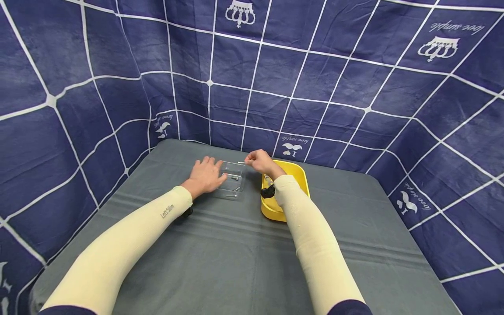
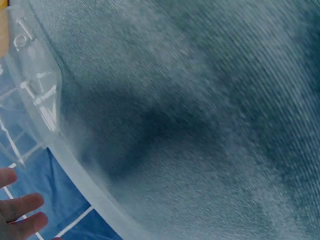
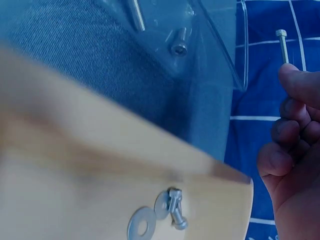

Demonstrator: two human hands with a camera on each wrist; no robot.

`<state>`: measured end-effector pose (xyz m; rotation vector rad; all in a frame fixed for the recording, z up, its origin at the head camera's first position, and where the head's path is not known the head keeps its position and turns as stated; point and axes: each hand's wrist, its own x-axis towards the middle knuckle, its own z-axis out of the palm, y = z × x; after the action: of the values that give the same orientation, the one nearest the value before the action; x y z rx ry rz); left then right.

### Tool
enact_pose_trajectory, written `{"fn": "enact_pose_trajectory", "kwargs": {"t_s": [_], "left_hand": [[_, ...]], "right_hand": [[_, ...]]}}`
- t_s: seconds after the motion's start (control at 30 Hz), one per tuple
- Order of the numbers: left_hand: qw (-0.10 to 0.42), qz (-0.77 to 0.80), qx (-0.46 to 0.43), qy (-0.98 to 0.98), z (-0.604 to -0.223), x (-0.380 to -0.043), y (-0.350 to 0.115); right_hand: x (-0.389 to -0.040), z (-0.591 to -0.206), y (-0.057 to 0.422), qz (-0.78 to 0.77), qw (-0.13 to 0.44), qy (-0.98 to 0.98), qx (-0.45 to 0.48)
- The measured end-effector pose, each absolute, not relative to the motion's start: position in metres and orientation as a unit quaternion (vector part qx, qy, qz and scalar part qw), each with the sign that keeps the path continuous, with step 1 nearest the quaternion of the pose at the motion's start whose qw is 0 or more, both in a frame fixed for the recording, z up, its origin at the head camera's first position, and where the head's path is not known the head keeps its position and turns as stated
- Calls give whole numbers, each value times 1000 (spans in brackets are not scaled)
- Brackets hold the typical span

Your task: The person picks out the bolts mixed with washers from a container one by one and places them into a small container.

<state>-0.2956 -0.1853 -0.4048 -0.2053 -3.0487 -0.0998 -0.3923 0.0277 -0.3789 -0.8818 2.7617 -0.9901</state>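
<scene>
My right hand point(image 1: 260, 161) pinches a long silver bolt point(image 3: 284, 49) between thumb and fingers, its head sticking out from the fingertips. It is above the far left side of a yellow bin point(image 1: 298, 173). My left hand point(image 1: 205, 176), fingers spread, is at the left side of a clear plastic compartment box point(image 1: 241, 186); whether it touches the box I cannot tell. In the head view bolts point(image 1: 232, 176) lie in the box's compartments. The right wrist view shows a socket-head bolt point(image 3: 179, 46) in the box.
Inside the bin lie washers point(image 3: 134, 225) and short bolts point(image 3: 176, 212). A grey cloth point(image 1: 220, 262) covers the table. Blue curtains with white grid lines point(image 1: 299, 78) hang behind and at both sides.
</scene>
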Motion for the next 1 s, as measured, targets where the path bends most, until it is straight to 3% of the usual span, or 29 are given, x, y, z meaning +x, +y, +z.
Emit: {"fn": "enact_pose_trajectory", "kwargs": {"t_s": [0.23, 1.0], "left_hand": [[43, -35, -60, -997, -409, -298, -192], [22, -48, -51, -997, -419, -305, -188]], "right_hand": [[-401, -387, 23, -347, 46, 880, -321], [-389, -388, 5, -306, 76, 901, -299]]}}
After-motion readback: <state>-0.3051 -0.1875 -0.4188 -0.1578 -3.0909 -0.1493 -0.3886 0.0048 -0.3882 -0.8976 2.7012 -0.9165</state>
